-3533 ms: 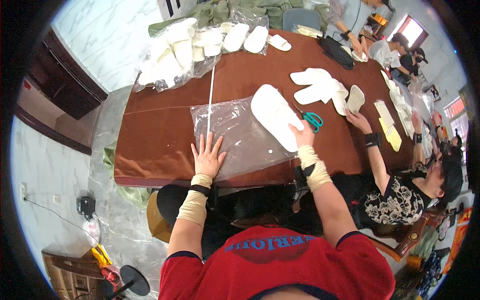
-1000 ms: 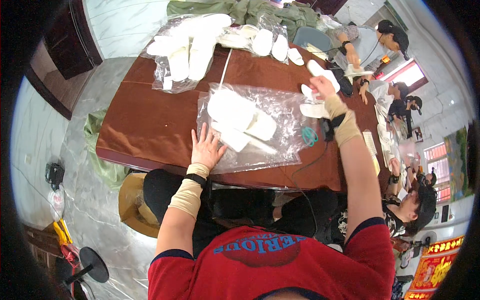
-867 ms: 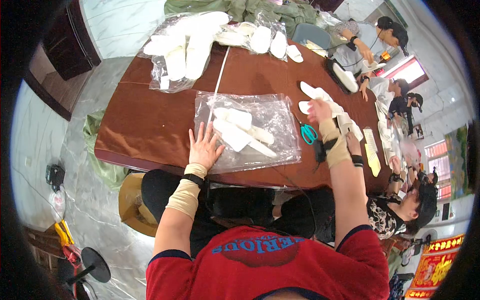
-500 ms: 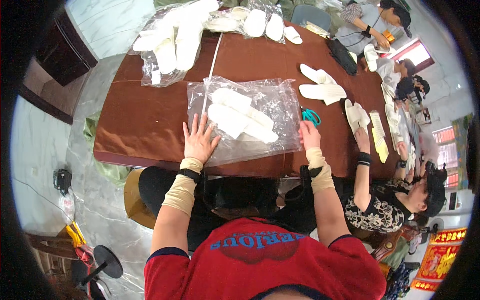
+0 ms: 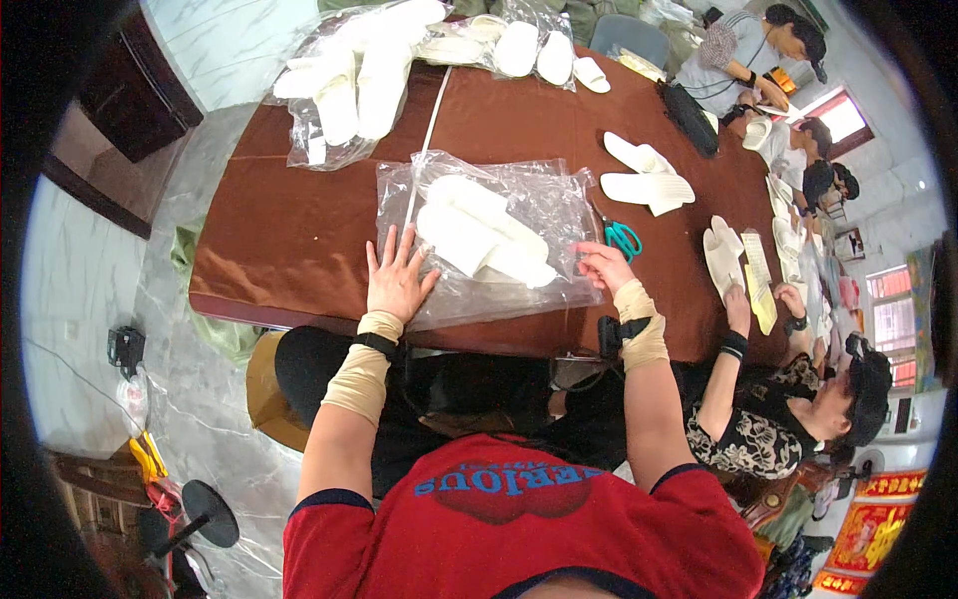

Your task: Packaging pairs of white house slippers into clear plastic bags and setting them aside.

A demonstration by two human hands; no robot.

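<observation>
A pair of white slippers [image 5: 459,238] lies inside a clear plastic bag [image 5: 559,200] on the table in front of me. My left hand [image 5: 394,282] rests flat with fingers spread over the bag's lower left edge, holding nothing. At the bag's right edge, my right hand [image 5: 606,266] reaches over the plastic. Its index finger is stretched out and the others are partly bent, with nothing seen gripped between them. Scissors with teal handles [image 5: 624,238] lie just beyond that hand, to its right.
Bagged white slippers [image 5: 379,85] cover the far left of the brown-covered table [image 5: 289,220]. A loose white pair [image 5: 649,188] lies right of the bag. At the right, a co-worker [image 5: 768,409] handles a slipper [image 5: 722,258] beside a yellow strip [image 5: 760,299]. A black pouch [image 5: 689,120] lies farther back.
My right hand has shifted slightly left over the bag's right edge, and its fingers have turned to point left. My left hand stays in place. The co-worker's slipper has moved slightly.
</observation>
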